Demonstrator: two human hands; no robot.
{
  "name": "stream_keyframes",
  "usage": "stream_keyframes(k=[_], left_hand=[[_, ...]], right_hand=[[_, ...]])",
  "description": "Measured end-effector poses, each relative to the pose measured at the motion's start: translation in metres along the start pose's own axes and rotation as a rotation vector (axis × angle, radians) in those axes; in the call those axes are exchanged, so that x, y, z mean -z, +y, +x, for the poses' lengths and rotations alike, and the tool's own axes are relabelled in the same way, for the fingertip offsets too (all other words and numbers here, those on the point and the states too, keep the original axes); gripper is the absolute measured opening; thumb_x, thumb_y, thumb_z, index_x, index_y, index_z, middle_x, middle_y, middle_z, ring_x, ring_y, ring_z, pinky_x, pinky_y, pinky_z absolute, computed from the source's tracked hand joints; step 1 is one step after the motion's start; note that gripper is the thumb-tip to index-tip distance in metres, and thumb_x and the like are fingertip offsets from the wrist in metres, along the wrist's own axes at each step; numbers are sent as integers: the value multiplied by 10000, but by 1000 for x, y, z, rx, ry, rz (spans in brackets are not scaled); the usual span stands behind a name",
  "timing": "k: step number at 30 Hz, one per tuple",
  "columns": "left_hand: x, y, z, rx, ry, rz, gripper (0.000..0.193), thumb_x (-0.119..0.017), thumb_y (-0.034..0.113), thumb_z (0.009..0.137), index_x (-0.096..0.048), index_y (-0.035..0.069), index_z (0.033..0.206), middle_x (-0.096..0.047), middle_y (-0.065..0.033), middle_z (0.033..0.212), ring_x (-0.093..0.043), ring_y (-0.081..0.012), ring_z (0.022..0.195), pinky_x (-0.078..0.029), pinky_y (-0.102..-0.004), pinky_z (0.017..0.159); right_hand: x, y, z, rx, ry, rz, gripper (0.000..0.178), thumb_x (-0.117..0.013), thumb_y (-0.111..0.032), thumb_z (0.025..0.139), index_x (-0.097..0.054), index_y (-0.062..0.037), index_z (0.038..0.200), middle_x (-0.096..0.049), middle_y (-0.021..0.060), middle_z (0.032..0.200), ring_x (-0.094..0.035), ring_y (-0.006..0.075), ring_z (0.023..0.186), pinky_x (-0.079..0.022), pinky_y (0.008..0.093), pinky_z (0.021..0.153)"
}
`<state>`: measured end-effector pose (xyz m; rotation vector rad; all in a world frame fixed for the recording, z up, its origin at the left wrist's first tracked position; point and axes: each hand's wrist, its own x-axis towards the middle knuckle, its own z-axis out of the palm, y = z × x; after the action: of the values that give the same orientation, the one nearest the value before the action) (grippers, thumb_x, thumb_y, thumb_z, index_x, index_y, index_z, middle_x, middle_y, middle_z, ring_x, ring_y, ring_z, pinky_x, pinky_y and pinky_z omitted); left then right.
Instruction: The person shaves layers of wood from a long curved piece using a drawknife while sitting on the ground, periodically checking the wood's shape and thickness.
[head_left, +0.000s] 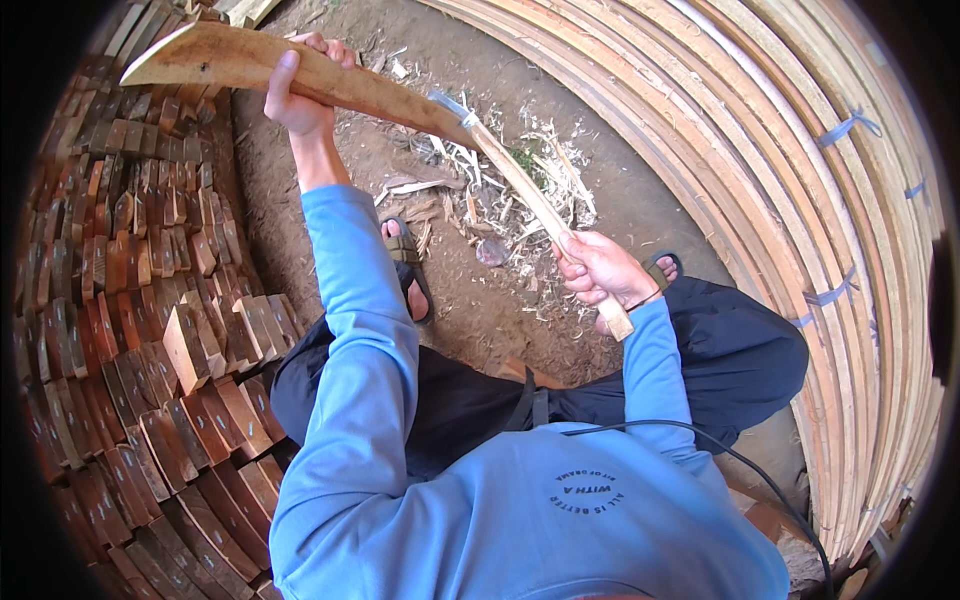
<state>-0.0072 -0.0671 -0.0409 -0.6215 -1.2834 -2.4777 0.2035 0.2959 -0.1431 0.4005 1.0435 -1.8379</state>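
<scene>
My left hand is closed around a long, slightly curved wooden board, thumb on its near face. The board slants from the upper left, where its broad end is, down to a narrower end near the middle. My right hand grips a wooden-handled chopping tool low on its square handle, whose butt sticks out below my fist. The tool's grey metal head is at the board's narrow end. Whether the edge touches the wood I cannot tell.
Pale wood shavings litter the dirt floor between my sandalled feet. Short cut wood pieces are stacked in rows along the left. Long curved planks, bundled with blue ties, line the right. A black cable crosses my right side.
</scene>
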Motion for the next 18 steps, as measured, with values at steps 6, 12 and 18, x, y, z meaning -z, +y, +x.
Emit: stream_keyframes(k=[6, 12, 18], left_hand=[[-34, -7, -2, -342, 427, 389, 340, -663, 237, 867, -600, -89, 940, -595, -172, 728, -623, -274, 622, -547, -417, 559], [-39, 13, -4, -397, 550, 377, 349, -674, 223, 874, -603, -118, 904, -632, -208, 708, -643, -279, 559, -583, -392, 520], [-51, -3, -12, -429, 426, 404, 338, -685, 197, 864, -607, -129, 913, -640, -210, 701, -649, -274, 578, -579, -391, 533]], right_hand=[[-49, 48, 16, 28, 212, -164, 343, -377, -391, 1115, -484, -79, 1020, -404, -45, 681, -341, 26, 472, -289, 200, 348], [-98, 109, 15, 165, 254, -90, 325, -363, -385, 1120, -457, -100, 996, -397, -28, 673, -342, 47, 444, -296, 228, 354], [-81, 109, 22, 192, 235, -79, 382, -372, -452, 1107, -464, -101, 986, -392, -30, 668, -340, 51, 445, -287, 230, 358]])
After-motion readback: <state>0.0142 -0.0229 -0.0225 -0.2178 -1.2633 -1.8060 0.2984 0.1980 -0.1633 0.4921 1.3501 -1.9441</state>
